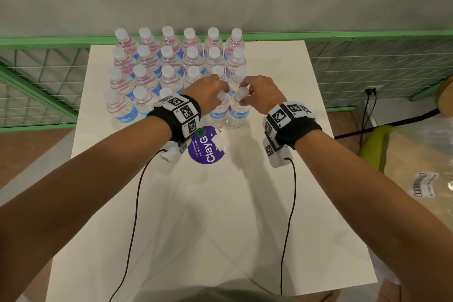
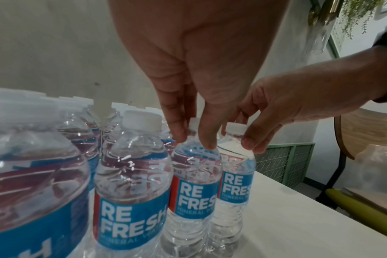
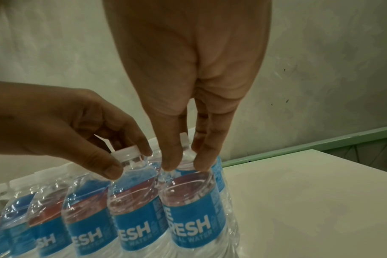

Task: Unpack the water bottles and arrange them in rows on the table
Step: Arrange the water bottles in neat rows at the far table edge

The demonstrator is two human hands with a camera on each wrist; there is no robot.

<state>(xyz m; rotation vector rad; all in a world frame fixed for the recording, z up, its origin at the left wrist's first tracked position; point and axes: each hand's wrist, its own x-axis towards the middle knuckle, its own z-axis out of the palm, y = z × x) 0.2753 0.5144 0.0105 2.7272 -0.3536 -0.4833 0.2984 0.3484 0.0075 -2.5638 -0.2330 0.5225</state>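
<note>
White-capped water bottles (image 1: pixel 169 61) stand upright in four rows at the far end of the table (image 1: pixel 220 203). The three far rows hold six each. The near row appears to hold six too, though the left wrist hides part of it. The left hand (image 1: pixel 208 88) pinches the neck of the fifth bottle (image 1: pixel 219 111). The right hand (image 1: pixel 261 92) pinches the neck of the sixth bottle (image 1: pixel 239 110). Both bottles stand on the table. Empty plastic wrap (image 1: pixel 421 154) lies at right, so arrangement is judged nearly complete.

Left hand (image 1: pixel 207 91) hides its bottle's cap (image 1: pixel 221 94).
</note>
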